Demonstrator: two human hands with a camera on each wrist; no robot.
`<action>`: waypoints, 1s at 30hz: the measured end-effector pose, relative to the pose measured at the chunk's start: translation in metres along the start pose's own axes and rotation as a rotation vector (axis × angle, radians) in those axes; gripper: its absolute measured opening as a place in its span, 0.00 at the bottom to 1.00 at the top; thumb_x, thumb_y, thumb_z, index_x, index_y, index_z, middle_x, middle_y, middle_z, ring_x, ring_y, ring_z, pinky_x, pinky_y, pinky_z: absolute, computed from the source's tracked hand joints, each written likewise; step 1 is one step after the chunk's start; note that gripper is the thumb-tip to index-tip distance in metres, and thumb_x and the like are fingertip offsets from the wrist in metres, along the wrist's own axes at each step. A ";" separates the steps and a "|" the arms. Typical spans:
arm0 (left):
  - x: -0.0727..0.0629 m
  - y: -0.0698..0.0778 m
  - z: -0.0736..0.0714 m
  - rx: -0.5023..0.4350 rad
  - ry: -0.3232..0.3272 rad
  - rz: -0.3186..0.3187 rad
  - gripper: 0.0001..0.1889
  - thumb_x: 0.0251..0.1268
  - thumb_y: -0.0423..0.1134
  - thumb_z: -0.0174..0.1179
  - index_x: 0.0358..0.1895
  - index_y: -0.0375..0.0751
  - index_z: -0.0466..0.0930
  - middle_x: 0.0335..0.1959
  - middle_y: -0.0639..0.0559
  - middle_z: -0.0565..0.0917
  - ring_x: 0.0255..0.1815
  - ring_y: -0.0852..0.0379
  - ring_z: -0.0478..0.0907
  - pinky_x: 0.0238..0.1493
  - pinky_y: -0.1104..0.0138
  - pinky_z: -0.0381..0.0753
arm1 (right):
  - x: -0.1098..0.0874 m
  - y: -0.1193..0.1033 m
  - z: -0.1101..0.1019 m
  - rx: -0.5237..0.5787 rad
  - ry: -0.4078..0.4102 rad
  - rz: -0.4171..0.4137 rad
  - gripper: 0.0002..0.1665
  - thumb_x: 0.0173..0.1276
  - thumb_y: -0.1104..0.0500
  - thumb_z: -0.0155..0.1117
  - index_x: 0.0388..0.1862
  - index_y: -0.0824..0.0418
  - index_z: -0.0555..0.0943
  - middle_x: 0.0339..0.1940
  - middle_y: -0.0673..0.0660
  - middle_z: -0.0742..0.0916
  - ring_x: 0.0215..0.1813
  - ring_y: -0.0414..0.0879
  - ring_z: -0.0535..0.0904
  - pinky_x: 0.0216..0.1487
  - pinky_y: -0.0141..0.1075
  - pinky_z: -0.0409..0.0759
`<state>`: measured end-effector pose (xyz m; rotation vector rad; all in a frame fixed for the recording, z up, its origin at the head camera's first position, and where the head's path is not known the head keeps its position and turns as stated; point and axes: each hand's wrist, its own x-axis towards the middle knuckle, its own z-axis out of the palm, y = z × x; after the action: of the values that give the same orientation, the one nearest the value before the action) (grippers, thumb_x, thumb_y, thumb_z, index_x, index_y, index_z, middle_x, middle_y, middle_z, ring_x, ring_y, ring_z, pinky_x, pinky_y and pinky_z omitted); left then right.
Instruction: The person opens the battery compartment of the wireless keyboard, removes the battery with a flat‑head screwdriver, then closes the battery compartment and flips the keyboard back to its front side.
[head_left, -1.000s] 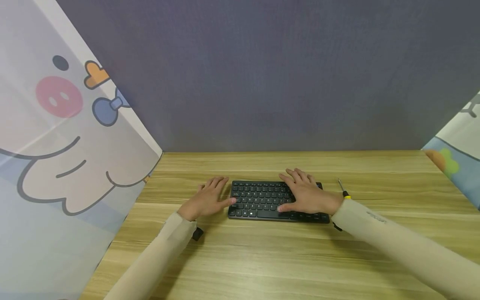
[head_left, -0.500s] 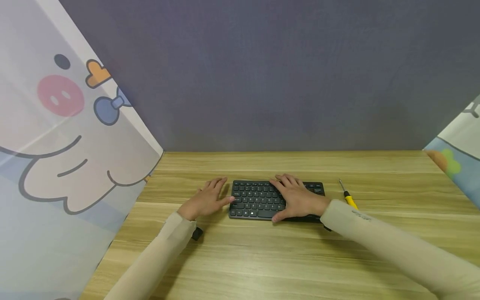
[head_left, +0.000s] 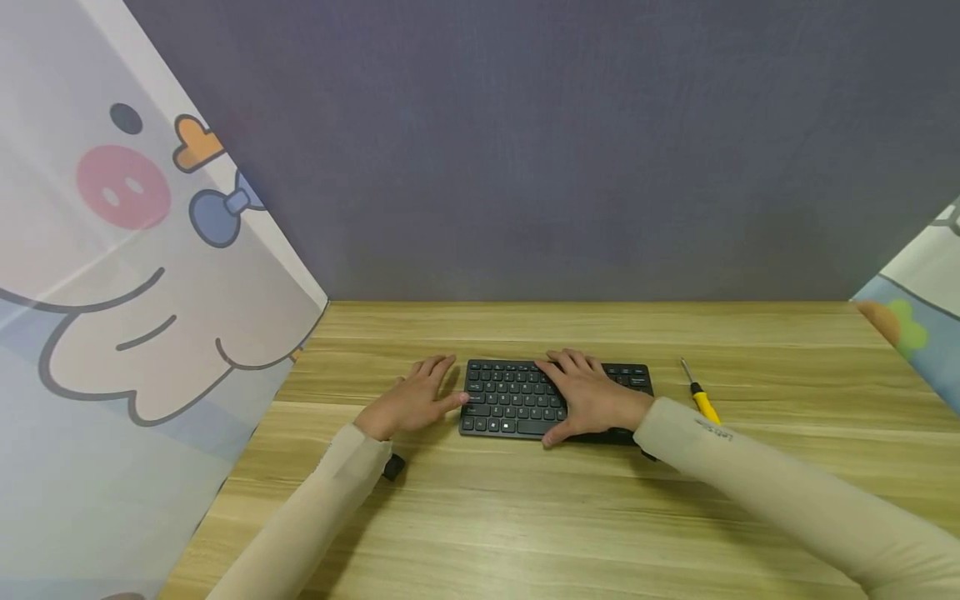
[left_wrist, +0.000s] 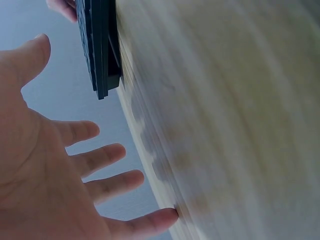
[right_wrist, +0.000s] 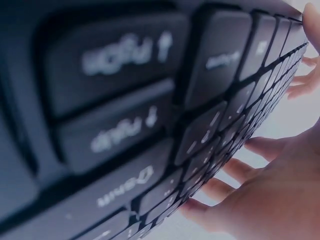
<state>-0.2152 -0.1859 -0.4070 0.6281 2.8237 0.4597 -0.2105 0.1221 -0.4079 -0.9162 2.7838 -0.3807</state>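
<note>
A black keyboard [head_left: 506, 410] lies flat on the wooden table in the head view. To its left is my left hand [head_left: 408, 407], fingers spread, with the thumb near the keyboard's left edge. The left wrist view shows the left palm [left_wrist: 45, 170] with a gap between its fingers and the keyboard [left_wrist: 97, 45]. Over the keyboard's middle-right part my right hand [head_left: 592, 400] spreads, fingers toward the back edge and thumb near the front edge. Close up in the right wrist view are the keys [right_wrist: 120, 110], with the right hand's fingers [right_wrist: 240, 170] extended beside them.
A yellow-handled screwdriver [head_left: 703, 402] lies right of the keyboard, near the right sleeve [head_left: 720, 450]. A grey panel [head_left: 570, 150] stands along the table's back edge. A cartoon-printed sheet [head_left: 142, 275] borders the left side, and another printed sheet [head_left: 918, 325] the right.
My right hand has shifted left across the keyboard, its thumb moving toward the front edge. More of the screwdriver's yellow handle now shows past the sleeve. The left hand has hardly moved.
</note>
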 end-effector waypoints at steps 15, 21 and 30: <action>-0.001 -0.001 0.001 -0.007 0.000 0.009 0.42 0.66 0.65 0.46 0.76 0.44 0.48 0.74 0.42 0.51 0.72 0.37 0.46 0.57 0.31 0.52 | 0.005 -0.001 0.002 -0.019 -0.010 -0.003 0.74 0.37 0.23 0.69 0.76 0.58 0.51 0.74 0.63 0.55 0.73 0.62 0.46 0.65 0.62 0.46; -0.001 -0.005 0.002 -0.004 -0.019 0.022 0.42 0.66 0.66 0.46 0.76 0.45 0.48 0.74 0.42 0.51 0.72 0.37 0.45 0.57 0.32 0.52 | 0.006 -0.002 0.002 -0.019 -0.005 -0.008 0.75 0.36 0.24 0.70 0.76 0.59 0.51 0.73 0.63 0.55 0.72 0.62 0.47 0.65 0.61 0.47; -0.002 -0.007 0.003 0.007 -0.018 0.047 0.43 0.66 0.66 0.45 0.75 0.43 0.49 0.73 0.41 0.52 0.72 0.37 0.47 0.57 0.32 0.53 | 0.007 -0.003 0.003 -0.022 -0.003 -0.009 0.75 0.36 0.24 0.71 0.76 0.59 0.51 0.73 0.62 0.57 0.71 0.60 0.50 0.64 0.61 0.48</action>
<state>-0.2151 -0.1919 -0.4117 0.6974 2.8003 0.4503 -0.2132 0.1150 -0.4105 -0.9343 2.7879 -0.3504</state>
